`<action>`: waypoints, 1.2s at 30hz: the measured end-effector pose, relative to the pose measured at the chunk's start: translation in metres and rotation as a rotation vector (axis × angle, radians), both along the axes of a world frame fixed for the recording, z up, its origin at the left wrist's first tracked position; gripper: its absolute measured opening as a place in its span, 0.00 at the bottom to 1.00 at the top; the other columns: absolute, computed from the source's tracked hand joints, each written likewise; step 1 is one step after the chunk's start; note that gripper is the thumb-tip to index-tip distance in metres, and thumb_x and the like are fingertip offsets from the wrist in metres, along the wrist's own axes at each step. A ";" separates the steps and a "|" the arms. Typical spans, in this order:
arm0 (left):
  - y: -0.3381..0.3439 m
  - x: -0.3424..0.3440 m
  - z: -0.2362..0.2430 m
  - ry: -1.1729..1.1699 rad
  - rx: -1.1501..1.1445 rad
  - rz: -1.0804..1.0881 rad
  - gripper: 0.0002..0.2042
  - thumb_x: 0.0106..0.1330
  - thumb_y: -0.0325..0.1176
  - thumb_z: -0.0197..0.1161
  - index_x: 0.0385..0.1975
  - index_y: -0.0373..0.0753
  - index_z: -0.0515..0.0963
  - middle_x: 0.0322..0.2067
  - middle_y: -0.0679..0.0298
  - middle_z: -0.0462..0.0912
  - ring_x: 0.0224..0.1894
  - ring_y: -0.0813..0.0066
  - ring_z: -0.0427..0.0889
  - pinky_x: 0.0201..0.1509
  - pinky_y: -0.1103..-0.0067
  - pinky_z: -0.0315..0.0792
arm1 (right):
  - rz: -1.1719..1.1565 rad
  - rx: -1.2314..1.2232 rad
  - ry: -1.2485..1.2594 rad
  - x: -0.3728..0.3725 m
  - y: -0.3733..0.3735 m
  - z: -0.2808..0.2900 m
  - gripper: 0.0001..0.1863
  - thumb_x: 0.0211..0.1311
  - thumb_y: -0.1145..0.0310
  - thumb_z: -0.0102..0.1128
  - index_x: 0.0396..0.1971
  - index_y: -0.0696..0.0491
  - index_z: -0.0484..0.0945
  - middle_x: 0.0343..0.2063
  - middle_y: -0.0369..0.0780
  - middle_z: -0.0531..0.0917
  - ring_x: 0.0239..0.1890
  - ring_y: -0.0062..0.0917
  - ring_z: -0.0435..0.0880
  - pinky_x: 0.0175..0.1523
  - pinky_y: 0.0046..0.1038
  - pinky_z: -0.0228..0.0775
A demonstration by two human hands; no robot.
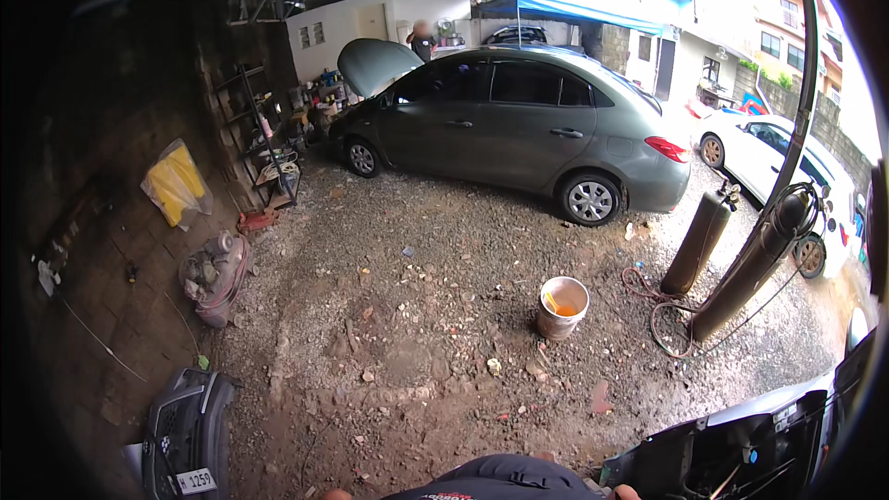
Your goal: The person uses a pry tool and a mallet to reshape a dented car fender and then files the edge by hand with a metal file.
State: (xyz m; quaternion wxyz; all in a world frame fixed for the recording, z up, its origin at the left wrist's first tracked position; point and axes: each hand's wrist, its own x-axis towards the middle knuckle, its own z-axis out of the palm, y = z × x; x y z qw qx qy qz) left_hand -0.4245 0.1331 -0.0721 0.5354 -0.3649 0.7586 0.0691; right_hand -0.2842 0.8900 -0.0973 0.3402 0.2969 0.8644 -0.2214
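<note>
Only small patches of skin from my arms show at the lower edge, on either side of my dark shirt [519,472]; my hands and fingers lie outside the picture. Ahead of me a dirty white bucket [554,326] stands upright on the gravel, with something orange-yellow inside. A detached dark car bumper [190,426] with a plate rests at the lower left. Car parts [741,444], black and light-coloured, fill the lower right corner.
A grey-green sedan [528,116] with raised hood [375,67] stands across the far side, a person [421,44] behind it. Two gas cylinders [696,241] with a looping hose [656,315] lean at right, near a white car [750,143]. A metal rack [255,125] stands left.
</note>
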 end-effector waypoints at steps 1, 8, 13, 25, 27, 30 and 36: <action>0.012 0.004 -0.002 0.011 0.027 -0.035 0.22 0.71 0.51 0.64 0.50 0.37 0.87 0.38 0.51 0.89 0.43 0.56 0.87 0.49 0.57 0.77 | 0.023 0.000 -0.030 0.008 0.004 -0.010 0.18 0.62 0.59 0.65 0.45 0.55 0.87 0.39 0.49 0.88 0.46 0.43 0.86 0.53 0.39 0.77; 0.100 0.007 -0.007 0.120 0.200 -0.586 0.22 0.71 0.50 0.65 0.51 0.36 0.85 0.36 0.55 0.90 0.36 0.59 0.89 0.42 0.59 0.79 | 0.178 -0.049 -0.163 0.036 0.028 -0.084 0.19 0.62 0.58 0.64 0.46 0.54 0.88 0.40 0.50 0.89 0.49 0.44 0.88 0.55 0.39 0.77; 0.181 -0.033 -0.023 0.257 0.396 -0.375 0.20 0.72 0.49 0.66 0.49 0.36 0.84 0.27 0.59 0.88 0.27 0.63 0.85 0.32 0.62 0.77 | 0.294 0.064 -0.052 0.057 0.078 -0.114 0.23 0.65 0.51 0.58 0.47 0.52 0.90 0.48 0.50 0.89 0.58 0.45 0.86 0.60 0.39 0.77; 0.255 -0.044 -0.026 0.316 0.393 -0.724 0.22 0.69 0.52 0.67 0.44 0.36 0.86 0.31 0.54 0.88 0.28 0.59 0.87 0.35 0.62 0.79 | -0.264 -0.036 0.072 0.151 0.090 -0.040 0.17 0.66 0.55 0.66 0.39 0.55 0.87 0.32 0.46 0.89 0.35 0.40 0.89 0.42 0.43 0.77; 0.264 -0.045 -0.024 0.342 0.361 -0.799 0.25 0.68 0.57 0.67 0.43 0.36 0.88 0.36 0.51 0.90 0.33 0.56 0.89 0.41 0.62 0.80 | -0.331 -0.039 0.106 0.157 0.087 -0.043 0.19 0.68 0.53 0.65 0.39 0.55 0.87 0.32 0.47 0.89 0.35 0.41 0.89 0.42 0.44 0.77; 0.274 -0.030 -0.015 0.498 0.397 -0.577 0.30 0.66 0.62 0.67 0.46 0.36 0.88 0.41 0.49 0.90 0.42 0.52 0.90 0.50 0.63 0.80 | -0.388 -0.047 0.206 0.150 0.082 -0.047 0.21 0.69 0.50 0.63 0.39 0.56 0.87 0.32 0.48 0.89 0.36 0.42 0.88 0.42 0.44 0.76; 0.386 -0.044 0.094 1.036 0.646 -0.349 0.45 0.66 0.65 0.69 0.75 0.40 0.65 0.62 0.45 0.81 0.62 0.52 0.82 0.66 0.64 0.73 | -0.494 -0.285 0.626 0.035 0.051 0.041 0.09 0.65 0.68 0.70 0.36 0.55 0.78 0.24 0.39 0.83 0.27 0.24 0.84 0.31 0.31 0.76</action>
